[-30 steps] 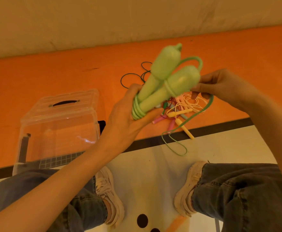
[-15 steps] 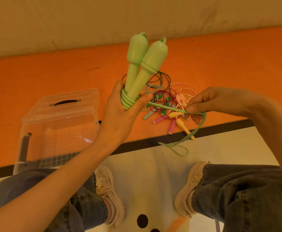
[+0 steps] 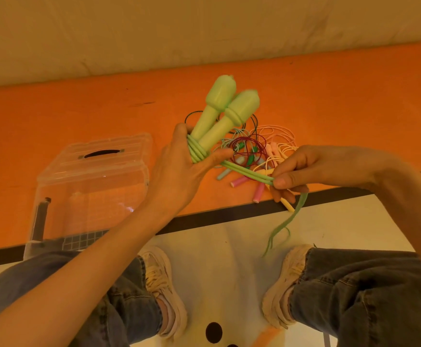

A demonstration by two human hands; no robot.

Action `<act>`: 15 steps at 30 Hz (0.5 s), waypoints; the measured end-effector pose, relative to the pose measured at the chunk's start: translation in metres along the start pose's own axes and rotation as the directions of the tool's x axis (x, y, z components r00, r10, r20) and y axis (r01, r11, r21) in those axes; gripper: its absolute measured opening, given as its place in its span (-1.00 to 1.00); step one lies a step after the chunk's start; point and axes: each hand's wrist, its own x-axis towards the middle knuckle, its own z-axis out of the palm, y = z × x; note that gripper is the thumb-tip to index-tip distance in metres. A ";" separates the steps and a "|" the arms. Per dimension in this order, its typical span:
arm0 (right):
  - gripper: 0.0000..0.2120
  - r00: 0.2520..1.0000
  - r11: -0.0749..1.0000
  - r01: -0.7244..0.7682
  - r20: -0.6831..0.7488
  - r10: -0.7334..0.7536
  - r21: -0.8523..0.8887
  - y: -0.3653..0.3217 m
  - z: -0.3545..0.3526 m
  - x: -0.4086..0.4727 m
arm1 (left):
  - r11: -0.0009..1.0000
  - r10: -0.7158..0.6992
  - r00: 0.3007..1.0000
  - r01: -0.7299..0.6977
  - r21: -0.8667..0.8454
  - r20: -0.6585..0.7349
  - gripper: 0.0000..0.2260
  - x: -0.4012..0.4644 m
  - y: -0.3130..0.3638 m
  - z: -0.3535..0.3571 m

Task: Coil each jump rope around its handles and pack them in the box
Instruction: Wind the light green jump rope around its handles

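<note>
My left hand (image 3: 179,171) grips the thin ends of two light green jump rope handles (image 3: 223,113), held side by side and pointing up and away. Several turns of green rope (image 3: 198,151) are coiled around their lower ends. A doubled strand of the same rope (image 3: 247,172) runs taut to my right hand (image 3: 304,171), which pinches it; the loose tail (image 3: 289,219) hangs down blurred below that hand. Beyond the hands, a tangle of other jump ropes (image 3: 252,151) with pink, green, yellow and pale blue handles lies on the orange mat.
A clear plastic box (image 3: 89,186) with a lid and black handle stands on the orange mat (image 3: 79,116) at the left. A black stripe (image 3: 229,216) borders the mat. My knees and shoes (image 3: 161,284) rest on the white floor below.
The handles have tilted to the right in my left hand. My right hand has pulled the rope taut to the right, and the hanging tail has swung and shortened.
</note>
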 end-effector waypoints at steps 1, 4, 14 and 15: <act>-0.70 1.000 1.000 0.007 0.021 -0.007 0.002 0.001 0.000 0.001 | 0.995 0.023 1.000 -0.024 0.094 0.016 -0.42 -0.001 0.001 0.000; -0.73 0.997 1.000 0.012 0.069 -0.014 0.026 0.003 -0.001 0.001 | 0.960 0.064 0.996 -0.079 0.269 0.065 -0.30 -0.002 0.002 0.000; -0.71 0.993 0.991 0.045 0.105 -0.058 0.124 0.002 0.004 0.001 | 0.801 0.144 0.980 -0.196 0.566 0.136 -0.26 -0.002 0.003 0.001; -0.71 0.992 0.990 0.044 0.114 -0.060 0.132 0.001 0.007 0.003 | 0.781 0.183 0.976 -0.216 0.585 0.116 -0.31 -0.002 0.000 0.002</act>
